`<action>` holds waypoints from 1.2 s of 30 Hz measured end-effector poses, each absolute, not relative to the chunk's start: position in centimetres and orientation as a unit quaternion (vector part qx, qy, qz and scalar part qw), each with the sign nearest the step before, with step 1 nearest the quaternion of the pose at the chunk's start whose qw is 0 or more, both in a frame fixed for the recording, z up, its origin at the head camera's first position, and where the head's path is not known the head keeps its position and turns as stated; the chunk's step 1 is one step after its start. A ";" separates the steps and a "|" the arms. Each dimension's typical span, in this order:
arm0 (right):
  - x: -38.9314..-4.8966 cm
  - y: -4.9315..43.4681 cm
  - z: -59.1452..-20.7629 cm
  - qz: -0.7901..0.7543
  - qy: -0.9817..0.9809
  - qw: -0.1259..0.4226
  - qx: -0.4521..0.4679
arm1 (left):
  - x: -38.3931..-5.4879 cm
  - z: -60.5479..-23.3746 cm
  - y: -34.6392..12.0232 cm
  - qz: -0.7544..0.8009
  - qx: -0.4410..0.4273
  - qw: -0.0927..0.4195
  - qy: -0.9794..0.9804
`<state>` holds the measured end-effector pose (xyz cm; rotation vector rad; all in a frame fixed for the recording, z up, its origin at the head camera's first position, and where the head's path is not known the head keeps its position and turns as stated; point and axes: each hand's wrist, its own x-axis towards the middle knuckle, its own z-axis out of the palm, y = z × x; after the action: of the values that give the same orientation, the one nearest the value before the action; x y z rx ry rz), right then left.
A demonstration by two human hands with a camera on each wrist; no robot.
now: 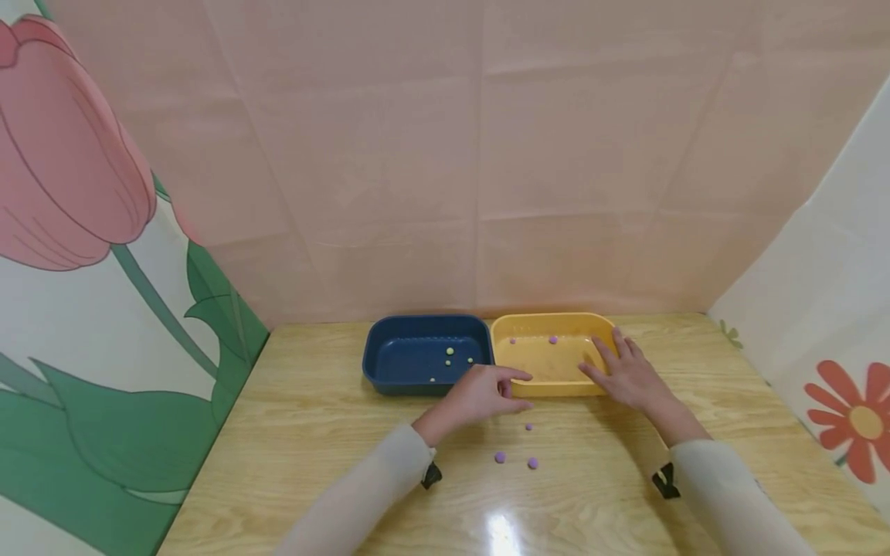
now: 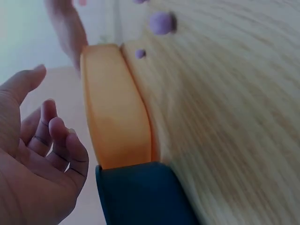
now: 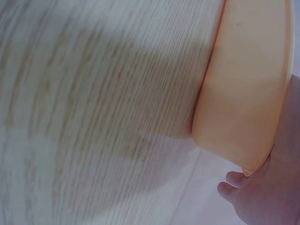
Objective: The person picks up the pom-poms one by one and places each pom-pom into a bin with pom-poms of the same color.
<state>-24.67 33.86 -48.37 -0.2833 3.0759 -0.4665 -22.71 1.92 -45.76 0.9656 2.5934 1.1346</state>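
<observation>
My left hand [image 1: 480, 392] hovers at the front of the yellow tray [image 1: 545, 390], near its left corner. Its thumb and fingers are apart, and the left wrist view shows them loosely bent around nothing. At the tray's right end, my right hand [image 1: 631, 377] rests over the rim with spread fingers, some inside and some outside. Two purple balls [image 1: 553, 340] lie in the yellow tray. Three more sit on the table in front: a small purple ball [image 1: 528, 426] and two larger purple balls [image 1: 532, 463].
A dark blue tray [image 1: 396, 386] stands against the yellow one's left side, holding several pale yellow balls [image 1: 450, 350]. Both trays sit at the back of the wooden table [image 1: 292, 455], before a pink cloth backdrop [image 1: 389, 170]. Flower-printed panels flank the table.
</observation>
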 end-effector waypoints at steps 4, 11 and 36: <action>-24.6 33.8 -48.3 -0.152 0.984 0.008 -0.089 | -22.4 -46.0 1.8 0.364 0.330 0.094 0.866; -24.5 33.7 -48.3 -0.147 0.985 0.009 -0.089 | -22.2 -46.7 2.0 0.345 0.333 0.135 0.867; -24.7 33.8 -48.3 -0.147 0.985 0.008 -0.087 | -23.2 -49.5 3.0 0.250 0.366 0.153 0.884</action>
<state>-24.69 33.76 -48.32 -0.2717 3.0788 -0.4591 -23.17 3.04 -49.48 1.0487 2.5349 0.7167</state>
